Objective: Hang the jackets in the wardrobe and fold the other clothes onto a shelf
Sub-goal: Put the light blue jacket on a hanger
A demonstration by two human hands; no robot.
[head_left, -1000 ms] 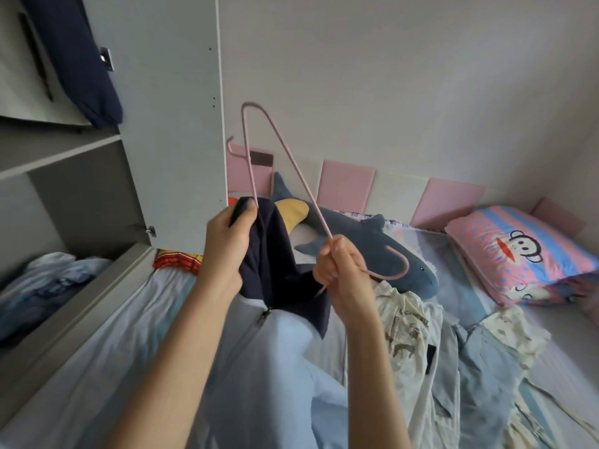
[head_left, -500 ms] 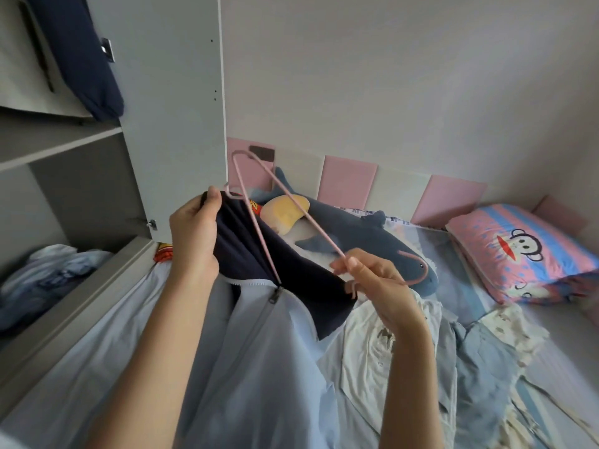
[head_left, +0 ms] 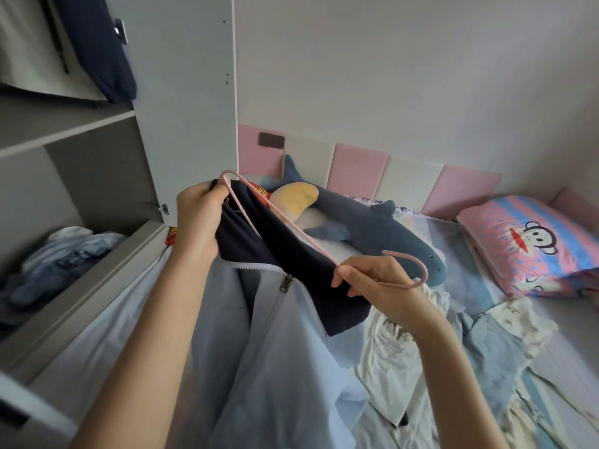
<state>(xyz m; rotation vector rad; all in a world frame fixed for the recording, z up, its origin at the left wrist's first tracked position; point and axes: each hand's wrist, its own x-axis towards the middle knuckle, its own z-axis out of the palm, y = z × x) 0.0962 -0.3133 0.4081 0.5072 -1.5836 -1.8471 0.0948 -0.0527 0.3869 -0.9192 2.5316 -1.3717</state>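
One jacket in hand: light blue, zip front, navy collar, held up at centre frame above the bed, its body hanging toward the lower edge.

Across the collar lies a pink wire hanger, one bend at upper centre, the hook out to the right.

Grip, left hand, centre-left: fingers curled round the collar edge, the hanger's bend at its fingertips.

Grip, right hand, right of centre: thumb and fingertips pinch the wire near the neck of the hook.

Step, as judged: threading the hanger into the jacket. Whether either shoulder is seated, cannot tell.

Next move likely calls for sliding the wire arm inside the collar to the far shoulder, then lifting the lot to the wardrobe at left of frame, where a navy garment hangs upper left.

Lower right, the other clothes lie unfolded on the bed.
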